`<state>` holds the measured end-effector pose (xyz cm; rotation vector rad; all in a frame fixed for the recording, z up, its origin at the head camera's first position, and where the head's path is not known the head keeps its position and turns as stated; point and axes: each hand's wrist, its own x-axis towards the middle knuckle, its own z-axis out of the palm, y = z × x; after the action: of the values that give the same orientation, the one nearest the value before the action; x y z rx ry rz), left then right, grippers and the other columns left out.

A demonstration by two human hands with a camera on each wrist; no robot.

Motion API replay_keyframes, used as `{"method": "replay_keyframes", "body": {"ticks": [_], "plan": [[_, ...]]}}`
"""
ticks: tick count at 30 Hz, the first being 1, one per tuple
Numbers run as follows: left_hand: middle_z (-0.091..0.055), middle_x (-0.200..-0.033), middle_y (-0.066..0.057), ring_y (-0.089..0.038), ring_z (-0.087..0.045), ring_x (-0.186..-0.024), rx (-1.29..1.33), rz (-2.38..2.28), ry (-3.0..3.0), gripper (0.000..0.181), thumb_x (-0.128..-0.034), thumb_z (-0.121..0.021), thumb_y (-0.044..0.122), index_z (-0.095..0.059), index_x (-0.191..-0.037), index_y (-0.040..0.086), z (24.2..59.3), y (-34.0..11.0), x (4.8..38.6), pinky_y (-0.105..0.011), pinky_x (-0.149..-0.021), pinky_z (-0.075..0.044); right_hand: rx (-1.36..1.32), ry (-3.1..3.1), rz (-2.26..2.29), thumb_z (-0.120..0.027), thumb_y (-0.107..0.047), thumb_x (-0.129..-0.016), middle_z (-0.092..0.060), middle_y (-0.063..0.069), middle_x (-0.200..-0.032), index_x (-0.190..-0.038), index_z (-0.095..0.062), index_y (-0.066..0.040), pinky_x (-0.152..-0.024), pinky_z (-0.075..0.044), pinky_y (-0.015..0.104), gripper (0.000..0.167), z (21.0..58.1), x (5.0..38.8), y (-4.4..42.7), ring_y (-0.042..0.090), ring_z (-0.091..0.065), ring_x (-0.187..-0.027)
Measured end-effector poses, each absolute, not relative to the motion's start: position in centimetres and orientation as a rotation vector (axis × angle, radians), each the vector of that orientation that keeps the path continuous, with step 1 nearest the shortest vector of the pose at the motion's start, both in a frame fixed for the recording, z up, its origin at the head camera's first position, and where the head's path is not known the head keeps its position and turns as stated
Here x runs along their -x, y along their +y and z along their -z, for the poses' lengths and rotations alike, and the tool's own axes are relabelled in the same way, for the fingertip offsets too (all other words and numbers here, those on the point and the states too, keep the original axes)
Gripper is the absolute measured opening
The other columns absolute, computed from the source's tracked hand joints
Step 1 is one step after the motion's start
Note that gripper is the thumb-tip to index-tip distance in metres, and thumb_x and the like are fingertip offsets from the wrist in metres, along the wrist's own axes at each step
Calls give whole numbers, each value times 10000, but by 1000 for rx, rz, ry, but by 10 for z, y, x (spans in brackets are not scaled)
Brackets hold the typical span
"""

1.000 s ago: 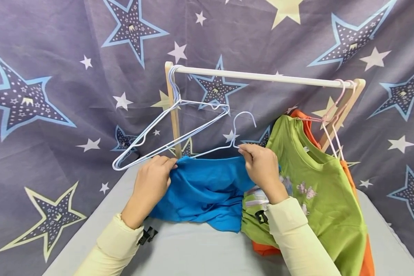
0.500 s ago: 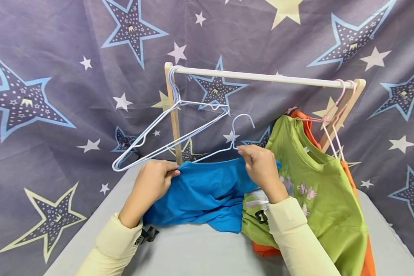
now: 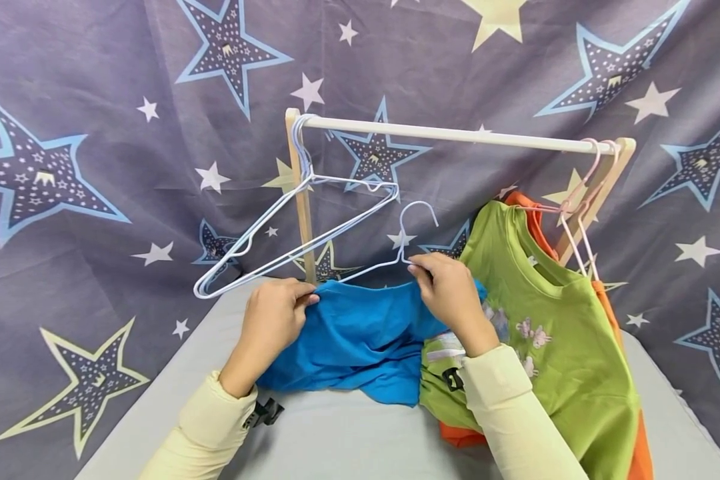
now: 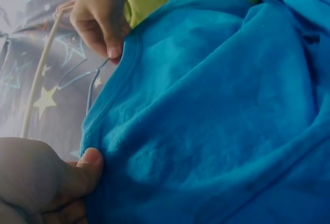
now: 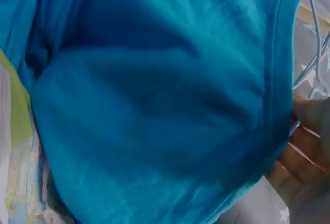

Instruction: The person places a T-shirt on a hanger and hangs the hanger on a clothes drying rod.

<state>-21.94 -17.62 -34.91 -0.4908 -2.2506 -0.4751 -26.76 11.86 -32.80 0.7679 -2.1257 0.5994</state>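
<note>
A blue shirt [image 3: 360, 340] lies bunched on the pale surface, its upper edge raised between the two hands. My left hand [image 3: 274, 317] pinches the left part of that edge, with the thumb [image 4: 90, 165] on the outer face of the cloth in the left wrist view. With thumb and fingers, my right hand [image 3: 453, 293] holds a light blue wire hanger [image 3: 401, 233] just beside the base of its hook. The hanger's left arm slopes down behind the shirt edge, and its lower part is hidden by the cloth. In the right wrist view, the right hand's fingers [image 5: 304, 157] lie at the stitched edge.
A rack with a white rail [image 3: 456, 135] stands behind. Several bare hangers [image 3: 246, 233] hang at its left end. A green shirt [image 3: 552, 333] and an orange garment [image 3: 642, 440] hang at the right on pink hangers, close to the right forearm. A starry curtain [image 3: 126, 200] backs everything.
My left hand has shifted slightly right and down with the shirt edge. The hanger and right hand have moved slightly left and down, the hook dipping a little. Both grips stay the same.
</note>
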Motion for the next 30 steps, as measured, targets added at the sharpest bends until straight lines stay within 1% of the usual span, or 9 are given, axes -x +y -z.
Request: {"method": "replay_keyframes", "body": {"ticks": [4,7,14,18,24,27,30], "plan": [[-756,-833,-63,-301,-717,-743,474,497,-2256,65,-880,-807,124,-825,-923,78,349,-175,219,-482,-656,-558,-755,-2067,-608,-738,-97,-942,-733,165,-1091,-1150,-738,8,-898,-542,497,233,328,266,114,356,-673,-1032],[-758,-841,-60,-299,-720,-753,459,512,-2255,64,-880,-809,132,-825,-919,85,350,-175,219,-485,-665,-561,-735,-1986,-646,-717,-85,-953,-723,171,-1084,-1165,-725,16,-864,-537,493,234,330,266,109,360,-651,-1001],[-766,-874,-60,-298,-731,-788,431,528,-2262,80,-881,-812,157,-824,-928,93,354,-174,220,-499,-702,-567,-713,-1871,-706,-693,-57,-960,-715,150,-951,-1043,-737,10,-770,-536,453,115,343,265,97,331,-643,-874],[-769,-893,-63,-297,-734,-804,418,541,-2265,95,-882,-813,163,-824,-940,88,357,-173,221,-498,-716,-571,-727,-1866,-727,-678,-77,-972,-712,142,-916,-1017,-743,17,-728,-538,439,123,352,264,87,309,-641,-826],[-769,-898,-61,-301,-736,-810,414,539,-2271,102,-884,-812,165,-823,-937,78,359,-171,222,-497,-715,-574,-703,-1970,-806,-657,-144,-1000,-735,142,-972,-1059,-760,-1,-800,-566,453,186,359,263,74,295,-687,-905],[-762,-879,-53,-304,-730,-789,414,533,-2274,103,-886,-811,163,-823,-939,76,361,-169,222,-496,-695,-570,-664,-2008,-918,-662,-157,-998,-735,140,-963,-1079,-761,2,-794,-563,467,204,363,262,66,297,-693,-896],[-755,-858,-43,-306,-726,-775,401,530,-2272,100,-886,-811,163,-824,-937,79,362,-168,222,-497,-690,-567,-610,-2028,-1070,-668,-168,-996,-739,121,-958,-1098,-758,0,-780,-560,442,216,365,262,58,274,-697,-873]]}}
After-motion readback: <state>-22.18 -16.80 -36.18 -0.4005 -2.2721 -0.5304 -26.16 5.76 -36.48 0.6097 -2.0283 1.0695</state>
